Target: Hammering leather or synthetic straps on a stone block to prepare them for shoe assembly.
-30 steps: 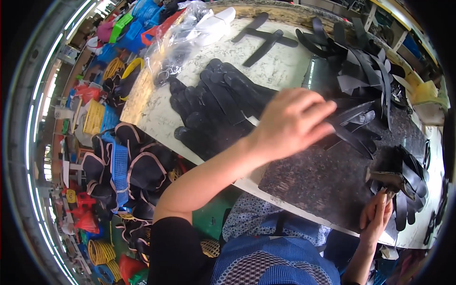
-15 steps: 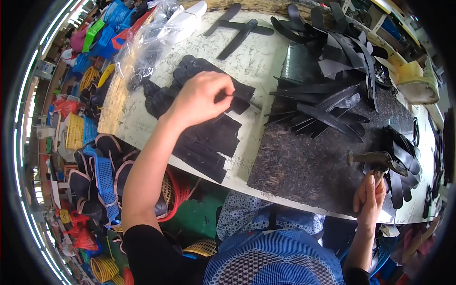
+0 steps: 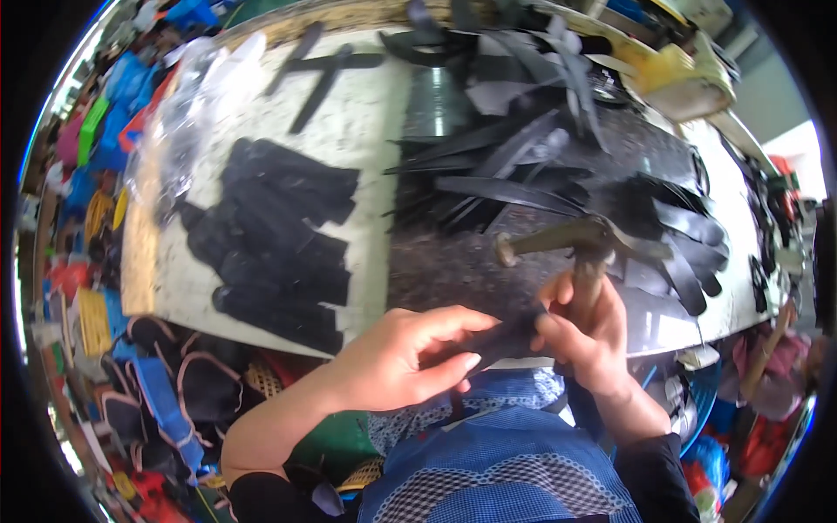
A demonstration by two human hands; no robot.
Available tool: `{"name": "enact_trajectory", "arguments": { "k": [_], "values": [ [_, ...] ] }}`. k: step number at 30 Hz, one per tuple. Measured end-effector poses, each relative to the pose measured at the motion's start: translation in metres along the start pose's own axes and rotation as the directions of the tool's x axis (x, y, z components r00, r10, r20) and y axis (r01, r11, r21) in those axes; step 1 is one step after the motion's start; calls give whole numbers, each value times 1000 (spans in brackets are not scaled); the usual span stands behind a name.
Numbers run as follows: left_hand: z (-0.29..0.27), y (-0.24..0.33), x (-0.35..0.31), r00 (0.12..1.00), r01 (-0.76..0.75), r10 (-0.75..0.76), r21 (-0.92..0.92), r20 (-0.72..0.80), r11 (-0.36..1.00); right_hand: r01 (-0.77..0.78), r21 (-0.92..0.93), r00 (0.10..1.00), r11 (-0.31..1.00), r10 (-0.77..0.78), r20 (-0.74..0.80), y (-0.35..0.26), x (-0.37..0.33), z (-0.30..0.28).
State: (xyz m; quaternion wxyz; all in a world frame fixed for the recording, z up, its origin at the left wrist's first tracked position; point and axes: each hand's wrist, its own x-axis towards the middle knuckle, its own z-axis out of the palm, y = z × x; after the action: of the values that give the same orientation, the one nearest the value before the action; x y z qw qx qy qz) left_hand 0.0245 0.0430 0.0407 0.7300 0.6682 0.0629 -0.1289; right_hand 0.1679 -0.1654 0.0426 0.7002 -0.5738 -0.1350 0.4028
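Observation:
My two hands meet over the near edge of the table with a small black strip [image 3: 504,338] between them. My left hand [image 3: 405,357] pinches one end of it between thumb and fingers. At the other end, the thumb of my right hand [image 3: 588,336] presses on the strip. That same hand is wrapped round the handle of a hammer [image 3: 586,244], whose metal head sticks up above my fingers. Beneath the hammer lies a dark stone slab [image 3: 427,270]. To the left, several overlapping black strips [image 3: 279,218] rest on the white tabletop [image 3: 370,148].
Long curved black strips [image 3: 514,187] are heaped on the slab, and more black pieces [image 3: 689,231] fan out at its right. Clear plastic bags [image 3: 179,131] lie at the far left. A yellowish container [image 3: 693,83] stands far right. Bins and baskets crowd the floor at left.
My left hand has left the strips on the left and come toward me to the right, now holding one. My right hand has moved left with the hammer and touches the strip.

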Motion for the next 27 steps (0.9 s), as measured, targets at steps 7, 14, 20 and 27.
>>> {"name": "enact_trajectory", "arguments": {
  "k": [7, 14, 20, 27],
  "values": [
    [25, -7, 101, 856, -344, 513, 662, -70, 665, 235, -517, 913, 823, -369, -172, -4, -13, -45],
    [29, -15, 114, 825, -324, 559, 742, -83, 587, 191, -818, 962, 542, -270, 45, -23, -38, -83],
    [32, -13, 112, 793, -337, 610, 825, -11, 453, 284, -872, 945, 399, -272, 183, -27, -20, -89],
    [46, -3, 101, 812, -292, 555, 950, 182, 115, 393, -889, 912, 235, -221, 345, -54, 1, -89]
  ]
}}
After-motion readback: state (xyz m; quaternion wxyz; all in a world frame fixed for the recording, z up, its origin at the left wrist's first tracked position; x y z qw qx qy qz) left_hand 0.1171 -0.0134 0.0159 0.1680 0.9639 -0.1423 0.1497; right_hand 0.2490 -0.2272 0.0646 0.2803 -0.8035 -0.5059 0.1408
